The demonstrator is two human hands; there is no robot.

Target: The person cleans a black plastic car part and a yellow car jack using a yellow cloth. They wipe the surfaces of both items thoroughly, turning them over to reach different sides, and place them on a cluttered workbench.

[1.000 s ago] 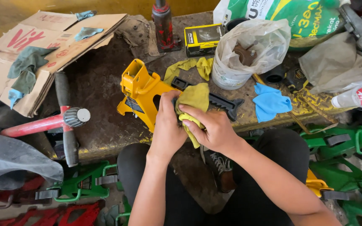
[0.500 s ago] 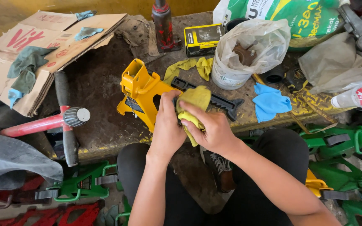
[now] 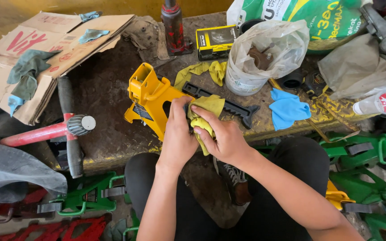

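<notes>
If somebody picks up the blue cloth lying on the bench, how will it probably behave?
The blue cloth lies crumpled with soft folds, so it would probably hang floppy and drape from the fingers. It looks thin, so it is likely light for its size. Lying flat on the rough, dirty bench, it should neither roll nor tip, and may drag rather than slide if pushed.

Yellow rag (image 3: 206,111), yellow jack stand (image 3: 150,100), blue cloth (image 3: 287,109).
</notes>
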